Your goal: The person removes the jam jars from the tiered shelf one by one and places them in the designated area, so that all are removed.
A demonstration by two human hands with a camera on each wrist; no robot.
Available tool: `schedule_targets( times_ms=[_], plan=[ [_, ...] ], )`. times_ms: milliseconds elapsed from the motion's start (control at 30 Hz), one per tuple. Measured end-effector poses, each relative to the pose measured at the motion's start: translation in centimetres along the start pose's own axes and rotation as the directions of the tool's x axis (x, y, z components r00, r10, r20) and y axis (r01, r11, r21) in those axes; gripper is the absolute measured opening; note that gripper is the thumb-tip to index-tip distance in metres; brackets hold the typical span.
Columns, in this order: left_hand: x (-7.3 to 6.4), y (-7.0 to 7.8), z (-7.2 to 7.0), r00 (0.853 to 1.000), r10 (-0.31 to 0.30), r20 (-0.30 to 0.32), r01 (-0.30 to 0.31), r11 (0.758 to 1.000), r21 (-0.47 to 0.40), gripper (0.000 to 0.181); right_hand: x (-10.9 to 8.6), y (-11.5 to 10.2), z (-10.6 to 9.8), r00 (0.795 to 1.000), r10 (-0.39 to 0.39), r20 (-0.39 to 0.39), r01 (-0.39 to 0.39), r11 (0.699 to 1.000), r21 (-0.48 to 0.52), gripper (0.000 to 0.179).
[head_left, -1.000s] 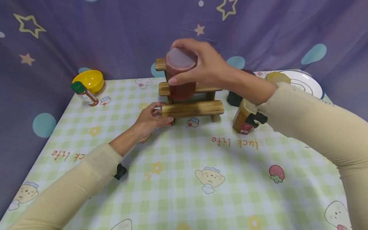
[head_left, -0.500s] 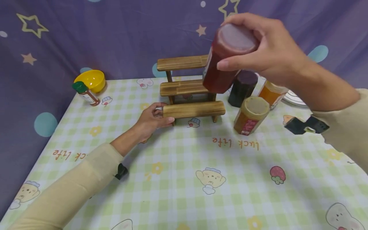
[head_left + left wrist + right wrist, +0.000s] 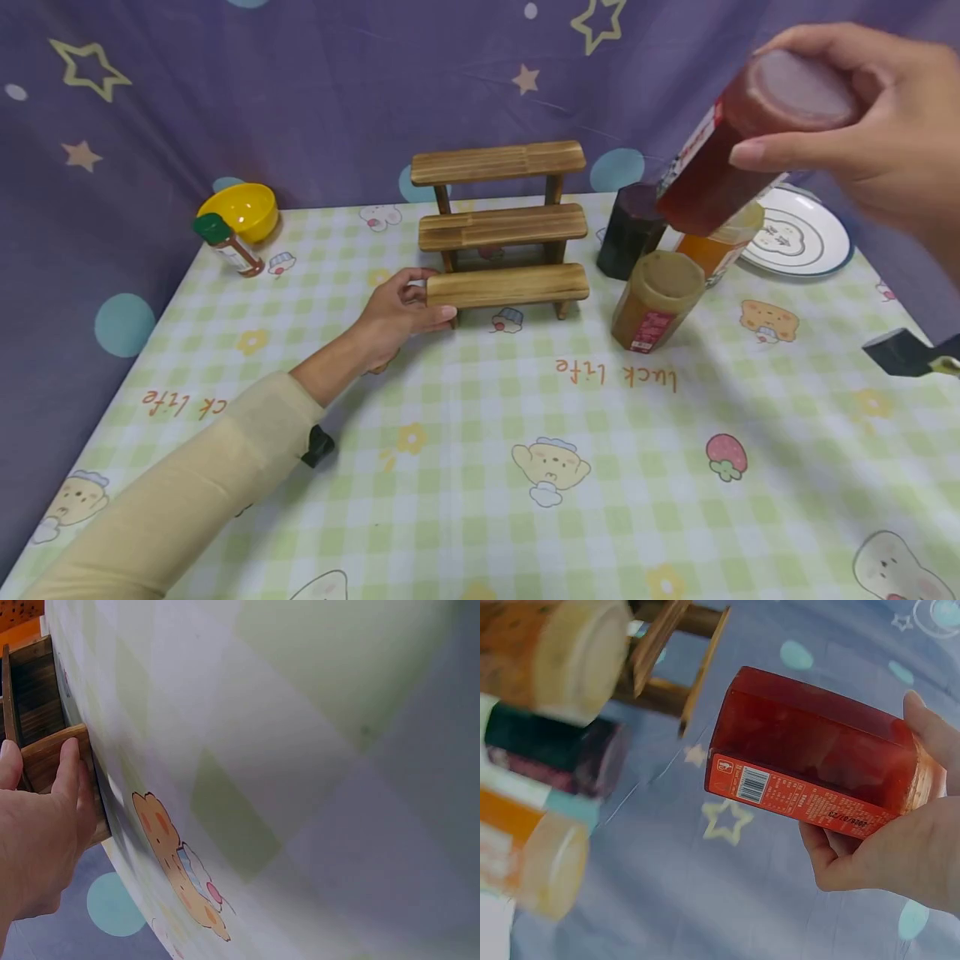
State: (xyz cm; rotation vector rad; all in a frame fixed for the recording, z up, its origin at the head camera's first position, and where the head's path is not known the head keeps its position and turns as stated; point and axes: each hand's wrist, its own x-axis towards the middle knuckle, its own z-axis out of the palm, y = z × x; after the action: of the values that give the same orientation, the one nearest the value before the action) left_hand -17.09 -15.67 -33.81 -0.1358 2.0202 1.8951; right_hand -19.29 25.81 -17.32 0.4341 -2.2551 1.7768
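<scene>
My left hand [image 3: 393, 318] holds the left end of the lowest step of a three-step wooden stand [image 3: 507, 285]. In the left wrist view its fingers [image 3: 69, 769] lie against the wood. My right hand [image 3: 892, 142] grips a jar with red contents [image 3: 720, 171] by its lid end, raised and tilted at the right. A barcode label shows on that jar in the right wrist view. Below it stand a dark jar [image 3: 628, 237], an orange jar [image 3: 705, 250] partly hidden behind it, and a brown jar [image 3: 656, 304] with a pale lid.
A white plate [image 3: 813, 250] lies at the back right. At the back left are a yellow bowl [image 3: 251, 212] and a small green-capped spice bottle [image 3: 232, 250], leaning toward the bowl. A checked cloth [image 3: 450, 500] covers the table, with a purple curtain [image 3: 337, 100] behind.
My right hand has carried the red jar from in front of the stand to the right, over the other jars, tilting it more. My left hand stays on the stand.
</scene>
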Motion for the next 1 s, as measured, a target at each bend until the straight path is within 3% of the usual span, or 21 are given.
schedule_targets(
  times_ms=[133,233,367,500,667,767,867,900,1000],
  plan=[
    [0.0,0.0,0.0,1.0,0.0,0.002,0.0,1.0,-0.007,0.064,-1.2,1.2,-1.5,1.0,-0.017,-0.025,0.018,0.999,0.029,0.068],
    [0.0,0.1,0.0,1.0,0.002,0.001,-0.002,1.0,-0.01,0.064,-2.1,2.2,-2.4,0.999,-0.02,-0.034,0.025,0.988,0.153,0.065],
    [-0.1,0.0,0.0,1.0,0.005,0.002,-0.005,1.0,-0.011,0.064,-3.1,3.4,-3.6,0.998,-0.001,-0.065,0.012,0.986,0.167,0.064],
    [-0.1,0.0,0.0,1.0,0.007,-0.001,-0.007,1.0,-0.009,0.064,-4.3,4.4,-4.7,0.996,0.05,-0.071,-0.049,0.999,0.022,0.066],
    [-0.1,0.1,0.1,1.0,0.005,-0.002,-0.005,1.0,-0.007,0.064,-5.8,5.7,-5.4,0.993,0.107,-0.055,-0.115,0.978,-0.173,0.065],
    [-0.1,0.1,0.1,1.0,0.001,-0.003,-0.001,1.0,-0.013,0.064,-6.7,6.6,-5.5,0.98,0.193,-0.043,-0.197,0.94,-0.28,0.063],
    [-0.1,0.1,0.1,1.0,-0.002,-0.005,0.002,1.0,-0.024,0.064,-7.4,7.6,-5.5,0.955,0.295,-0.046,-0.289,0.875,-0.388,0.064],
    [-0.1,0.1,0.1,1.0,-0.001,-0.005,0.001,1.0,-0.024,0.064,-7.7,8.0,-5.5,0.947,0.318,-0.046,-0.307,0.853,-0.423,0.067],
    [-0.1,0.1,0.1,1.0,0.002,-0.004,-0.002,1.0,-0.02,0.064,-8.2,9.0,-5.2,0.937,0.346,-0.044,-0.325,0.822,-0.467,0.068]
  ],
)
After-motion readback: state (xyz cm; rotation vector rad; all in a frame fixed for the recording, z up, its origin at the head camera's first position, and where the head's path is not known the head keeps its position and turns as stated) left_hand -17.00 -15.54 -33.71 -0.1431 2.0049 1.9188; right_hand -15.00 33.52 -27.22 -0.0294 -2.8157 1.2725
